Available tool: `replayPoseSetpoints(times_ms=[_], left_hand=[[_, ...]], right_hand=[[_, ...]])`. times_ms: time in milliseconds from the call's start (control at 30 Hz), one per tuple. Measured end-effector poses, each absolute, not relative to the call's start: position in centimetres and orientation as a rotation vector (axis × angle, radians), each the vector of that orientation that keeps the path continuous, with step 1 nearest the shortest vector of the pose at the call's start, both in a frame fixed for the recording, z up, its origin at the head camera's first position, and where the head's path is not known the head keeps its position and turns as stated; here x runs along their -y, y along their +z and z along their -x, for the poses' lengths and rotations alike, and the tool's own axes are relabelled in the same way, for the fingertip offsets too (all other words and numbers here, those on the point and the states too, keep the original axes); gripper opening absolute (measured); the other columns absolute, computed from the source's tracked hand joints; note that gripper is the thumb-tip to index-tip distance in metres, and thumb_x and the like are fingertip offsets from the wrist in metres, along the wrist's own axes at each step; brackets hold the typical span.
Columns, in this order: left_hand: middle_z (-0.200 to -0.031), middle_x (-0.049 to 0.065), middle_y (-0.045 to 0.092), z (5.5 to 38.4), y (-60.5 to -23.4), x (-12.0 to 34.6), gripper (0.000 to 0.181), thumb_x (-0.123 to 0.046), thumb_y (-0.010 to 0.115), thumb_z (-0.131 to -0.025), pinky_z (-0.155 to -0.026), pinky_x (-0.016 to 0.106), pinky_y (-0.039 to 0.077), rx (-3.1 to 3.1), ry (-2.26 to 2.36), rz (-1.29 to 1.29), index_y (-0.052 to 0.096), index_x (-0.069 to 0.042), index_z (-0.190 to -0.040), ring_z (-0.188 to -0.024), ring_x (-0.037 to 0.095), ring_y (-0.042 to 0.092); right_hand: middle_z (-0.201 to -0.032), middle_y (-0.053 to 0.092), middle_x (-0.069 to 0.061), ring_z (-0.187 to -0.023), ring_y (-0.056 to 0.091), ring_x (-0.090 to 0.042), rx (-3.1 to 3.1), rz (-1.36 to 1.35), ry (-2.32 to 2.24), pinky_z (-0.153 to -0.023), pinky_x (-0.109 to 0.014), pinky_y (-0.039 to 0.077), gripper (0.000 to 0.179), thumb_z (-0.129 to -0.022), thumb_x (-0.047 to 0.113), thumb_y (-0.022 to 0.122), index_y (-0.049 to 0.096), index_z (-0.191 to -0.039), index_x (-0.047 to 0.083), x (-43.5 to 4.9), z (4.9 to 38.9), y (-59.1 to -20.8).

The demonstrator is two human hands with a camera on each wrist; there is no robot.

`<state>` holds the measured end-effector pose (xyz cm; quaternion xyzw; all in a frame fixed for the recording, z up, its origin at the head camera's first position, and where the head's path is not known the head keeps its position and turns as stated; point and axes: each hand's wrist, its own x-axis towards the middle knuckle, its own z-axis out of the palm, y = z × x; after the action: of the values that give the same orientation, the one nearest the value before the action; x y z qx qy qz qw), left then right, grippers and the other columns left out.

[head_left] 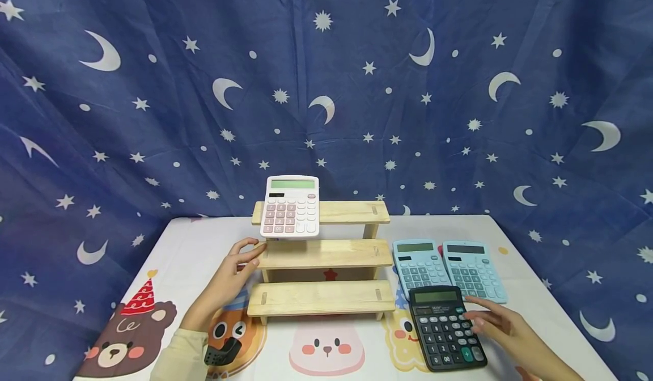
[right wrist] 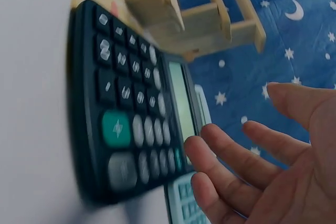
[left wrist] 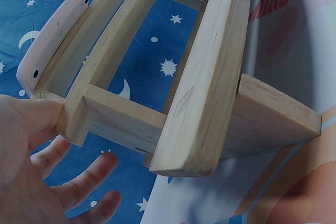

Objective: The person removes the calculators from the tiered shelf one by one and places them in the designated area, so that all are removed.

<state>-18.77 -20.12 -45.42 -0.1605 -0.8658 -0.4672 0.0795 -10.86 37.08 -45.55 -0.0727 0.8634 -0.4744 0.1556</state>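
A three-step wooden shelf (head_left: 326,254) stands mid-table, with a white-and-pink calculator (head_left: 292,208) propped on the left of its top step. My left hand (head_left: 229,276) touches the left end of the middle step with its fingertips; in the left wrist view its other fingers (left wrist: 86,179) spread loosely beside the wood. At the right, a black calculator (head_left: 446,329) lies face up, its top by two light-blue calculators. My right hand (head_left: 502,330) has its fingertips by the black calculator's right edge. In the right wrist view its fingers (right wrist: 236,166) are spread, with nothing between them.
Behind the black calculator lie a left blue calculator (head_left: 419,265) and a right blue calculator (head_left: 473,271), side by side. The white tablecloth (head_left: 204,233) carries cartoon animal prints. A dark blue curtain (head_left: 357,114) with stars and moons hangs behind the table.
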Motion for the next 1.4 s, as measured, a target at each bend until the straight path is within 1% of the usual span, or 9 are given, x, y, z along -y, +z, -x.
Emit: replayPoseSetpoints(times_ms=[100,200,433,700,833,1100,1233,1300,1400], left_hand=[[-0.150,0.020,0.042,18.8,-45.4,20.1,0.039,-0.013,0.051,-0.106,-0.092,0.034,0.050,2.592,-1.400,0.482,0.056,0.001,-0.142,-0.134,0.042,0.049],[-0.150,0.020,0.042,18.7,-45.4,20.1,0.039,-0.014,0.051,-0.106,-0.092,0.034,0.050,2.593,-1.405,0.478,0.056,0.001,-0.142,-0.134,0.041,0.049],[-0.150,0.019,0.043,18.7,-45.2,20.1,0.039,-0.014,0.051,-0.106,-0.090,0.035,0.049,2.587,-1.426,0.491,0.056,0.000,-0.142,-0.132,0.040,0.050],[-0.151,0.018,0.042,19.0,-45.1,20.2,0.040,-0.015,0.051,-0.106,-0.092,0.032,0.049,2.588,-1.422,0.490,0.056,-0.001,-0.143,-0.133,0.039,0.050],[-0.150,0.018,0.042,19.0,-45.1,20.3,0.039,-0.014,0.051,-0.106,-0.091,0.032,0.049,2.589,-1.415,0.490,0.056,0.000,-0.142,-0.132,0.038,0.051],[-0.150,0.019,0.042,18.9,-45.0,20.2,0.039,-0.013,0.051,-0.106,-0.092,0.034,0.049,2.595,-1.423,0.487,0.056,0.000,-0.143,-0.133,0.041,0.049],[-0.150,0.020,0.042,18.8,-45.1,20.2,0.039,-0.013,0.051,-0.106,-0.092,0.036,0.050,2.598,-1.419,0.483,0.056,0.000,-0.142,-0.134,0.042,0.048],[-0.151,0.020,0.042,18.8,-45.2,20.2,0.039,-0.013,0.051,-0.106,-0.093,0.037,0.050,2.597,-1.420,0.484,0.056,0.000,-0.142,-0.135,0.042,0.048],[-0.151,0.020,0.042,18.8,-45.3,20.3,0.039,-0.013,0.051,-0.106,-0.094,0.040,0.050,2.595,-1.421,0.484,0.055,0.000,-0.142,-0.135,0.042,0.048]], right_hand=[[-0.129,0.062,-0.034,-0.103,0.069,0.000,-2.487,0.339,-1.400,-0.085,-0.028,0.059,0.057,-0.108,0.015,0.047,0.028,-0.150,-0.017,-35.9,11.5,-45.3],[-0.131,0.060,-0.035,-0.103,0.069,-0.002,-2.488,0.379,-1.392,-0.084,-0.028,0.058,0.057,-0.108,0.018,0.048,0.029,-0.151,-0.014,-34.9,12.1,-44.7],[-0.135,0.058,-0.033,-0.104,0.070,-0.015,-2.503,0.401,-1.352,-0.085,-0.031,0.057,0.058,-0.107,0.022,0.050,0.032,-0.154,-0.007,-33.0,13.3,-43.2],[-0.132,0.062,-0.030,-0.105,0.071,-0.017,-2.529,0.565,-1.367,-0.089,-0.034,0.057,0.052,-0.106,0.016,0.051,0.037,-0.152,-0.004,-30.6,14.6,-42.2],[-0.130,0.063,-0.030,-0.102,0.072,-0.018,-2.541,0.648,-1.377,-0.088,-0.030,0.057,0.049,-0.106,0.013,0.052,0.040,-0.150,-0.004,-29.1,15.3,-41.9],[-0.129,0.065,-0.026,-0.103,0.070,-0.009,-2.514,0.695,-1.413,-0.092,-0.025,0.055,0.048,-0.106,0.016,0.052,0.043,-0.150,0.000,-26.6,16.5,-41.8],[-0.130,0.065,-0.026,-0.105,0.070,-0.014,-2.482,0.712,-1.430,-0.091,-0.027,0.055,0.048,-0.106,0.017,0.051,0.042,-0.151,0.000,-25.5,17.0,-41.9],[-0.131,0.064,-0.028,-0.104,0.070,-0.020,-2.457,0.730,-1.446,-0.090,-0.028,0.055,0.049,-0.106,0.017,0.051,0.041,-0.151,-0.001,-24.9,17.3,-41.8],[-0.129,0.063,-0.031,-0.102,0.071,-0.022,-2.422,0.772,-1.485,-0.089,-0.026,0.055,0.049,-0.106,0.015,0.051,0.040,-0.151,-0.002,-24.0,17.6,-41.7]])
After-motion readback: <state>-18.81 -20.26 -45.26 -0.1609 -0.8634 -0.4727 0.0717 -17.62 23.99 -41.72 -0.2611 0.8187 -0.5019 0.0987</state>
